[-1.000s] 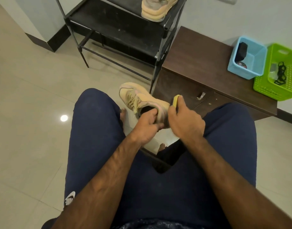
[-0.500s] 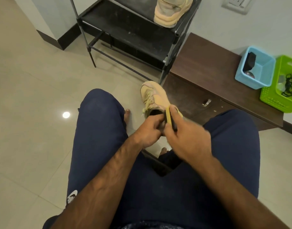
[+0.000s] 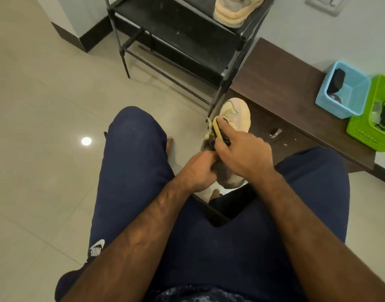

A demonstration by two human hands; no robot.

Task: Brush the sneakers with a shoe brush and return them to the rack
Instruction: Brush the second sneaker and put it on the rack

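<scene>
A beige sneaker (image 3: 238, 115) is held up between my knees, toe pointing away from me. My left hand (image 3: 200, 171) grips it at the heel opening. My right hand (image 3: 243, 154) holds a small yellow shoe brush (image 3: 217, 129) with dark bristles, index finger stretched along it, pressed on the laces and tongue. The second beige sneaker (image 3: 233, 9) stands on the top shelf of the black metal shoe rack (image 3: 182, 33) ahead.
A low dark wooden cabinet (image 3: 283, 83) stands to the right of the rack. On it sit a blue plastic basket (image 3: 344, 90) and a green plastic basket (image 3: 374, 118) holding small items. Pale tiled floor (image 3: 45, 105) spreads to the left.
The sneaker has swung from lying sideways to pointing away from me. My right hand has carried the brush from the heel side forward onto the laces.
</scene>
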